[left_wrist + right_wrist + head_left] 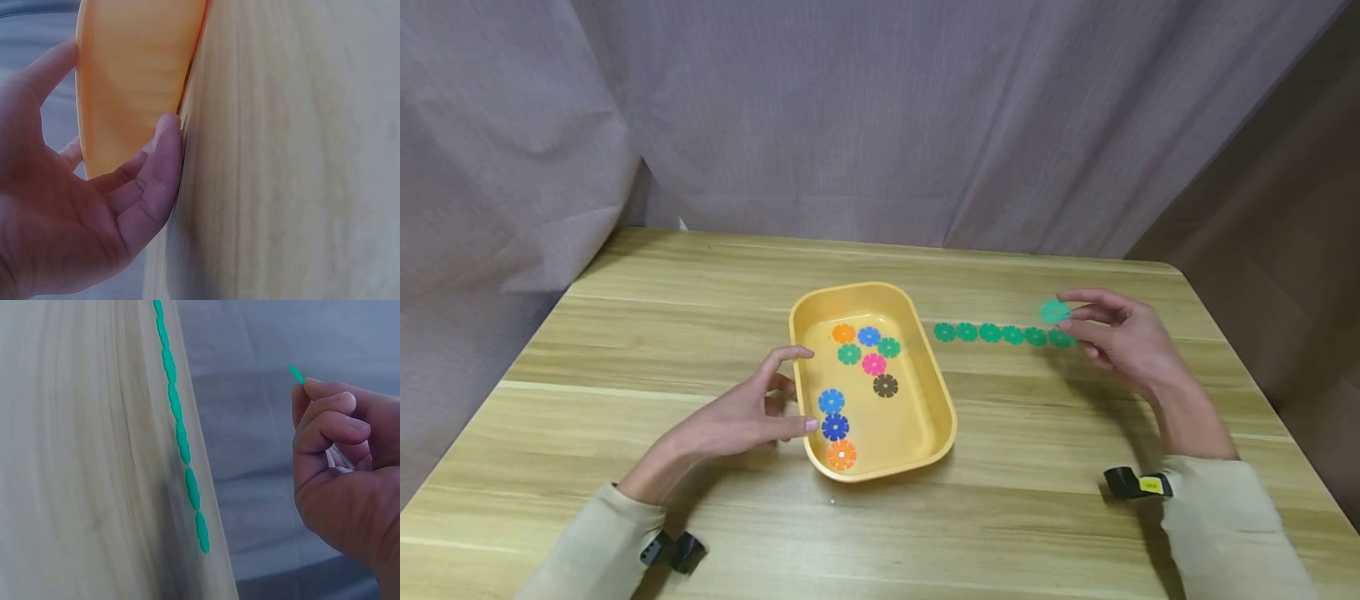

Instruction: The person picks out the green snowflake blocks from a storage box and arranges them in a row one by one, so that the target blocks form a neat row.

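Note:
My left hand [745, 415] holds the left side of a yellow plastic tray [942, 392], thumb and index finger over its rim, the other fingers against the outer wall, also seen in the left wrist view. Between thumb and index finger, my right hand [1123, 337] pinches a green snowflake disc [1055, 312]. In the right wrist view this disc [297, 374] is held up above the table. Below it runs a straight row of several green snowflake discs [990, 333], lying flat edge to edge; the right hand partly overlaps the row's right end in the head view.
Inside the tray lie loose snowflake discs: orange [842, 455], blue [831, 401], green [849, 354], pink [874, 364] and dark brown [885, 386]. The wooden table [1030, 517] ends at a grey curtain [820, 125] behind.

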The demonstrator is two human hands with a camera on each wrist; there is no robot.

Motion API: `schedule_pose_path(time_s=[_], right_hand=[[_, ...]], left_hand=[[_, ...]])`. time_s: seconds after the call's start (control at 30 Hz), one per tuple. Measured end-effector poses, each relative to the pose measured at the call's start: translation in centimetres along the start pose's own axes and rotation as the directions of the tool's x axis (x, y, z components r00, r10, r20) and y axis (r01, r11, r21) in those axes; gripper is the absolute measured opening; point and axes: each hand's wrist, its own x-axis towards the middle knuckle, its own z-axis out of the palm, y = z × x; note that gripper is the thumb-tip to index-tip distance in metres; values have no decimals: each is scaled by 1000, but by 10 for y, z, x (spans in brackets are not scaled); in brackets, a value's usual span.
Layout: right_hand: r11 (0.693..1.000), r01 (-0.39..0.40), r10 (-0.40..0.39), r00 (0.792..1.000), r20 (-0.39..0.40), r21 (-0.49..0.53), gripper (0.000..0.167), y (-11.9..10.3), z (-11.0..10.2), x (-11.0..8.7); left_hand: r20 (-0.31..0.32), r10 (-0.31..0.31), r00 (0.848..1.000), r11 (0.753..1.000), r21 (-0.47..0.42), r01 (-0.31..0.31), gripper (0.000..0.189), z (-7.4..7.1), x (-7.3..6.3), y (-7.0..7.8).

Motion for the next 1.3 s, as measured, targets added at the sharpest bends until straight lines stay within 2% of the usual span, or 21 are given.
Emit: schedule_pose_path(time_s=[0.23, 0.43, 0.67, 0.83, 1.3], right_hand=[[1000, 1, -1, 1000, -29, 26, 33, 7, -17, -1], [995, 16, -13, 999, -37, 99, 34, 14, -29, -1], [996, 12, -5, 997, -80, 88, 33, 19, -42, -1], [992, -1, 13, 996, -88, 126, 34, 24, -51, -1], [996, -76, 83, 989, -120, 55, 34, 40, -66, 0]], left_hand=[[6, 6, 1000, 1000, 7, -6, 90, 0, 0, 1], [10, 11, 1000, 1000, 6, -11, 90, 0, 0, 2], [13, 7, 1000, 1000, 9, -7, 90, 0, 0, 2], [9, 8, 1000, 1000, 10, -8, 90, 0, 1, 1], [-1, 0, 1000, 1000, 11, 0, 90, 0, 0, 0]])
